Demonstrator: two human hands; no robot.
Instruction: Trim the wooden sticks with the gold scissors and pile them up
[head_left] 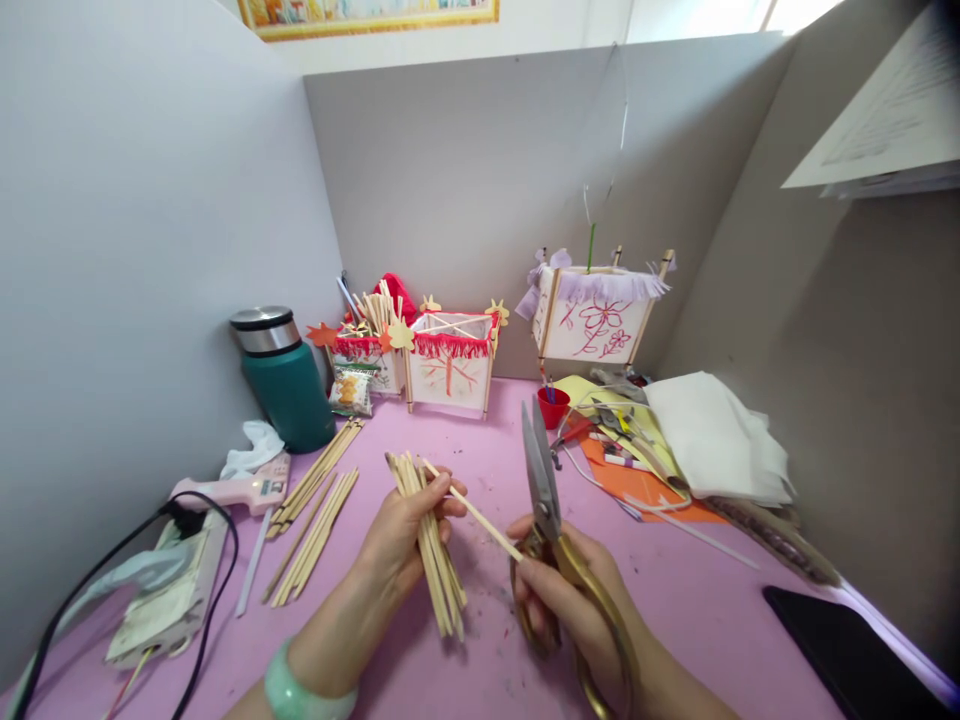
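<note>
A bundle of thin wooden sticks (435, 560) is gripped in my left hand (409, 530), tilted over the table. One single wooden stick (484, 520) slants from the left fingers to my right hand (574, 585), whose thumb and fingers pinch its near end. That same right hand also carries brass-handled scissors (545, 490), their blades pointing up and nearly together. Left of my left hand, more wooden sticks (322, 535) lie in groups on the pink tabletop.
Paper lanterns (450, 375) with red fringe stand at the back; another lantern (596, 320) hangs at right. A green bottle (289, 385), glue gun (247, 490) and power strip (169, 600) are left. White cloth (716, 440), a red cup (553, 408) and a black phone (855, 650) sit right.
</note>
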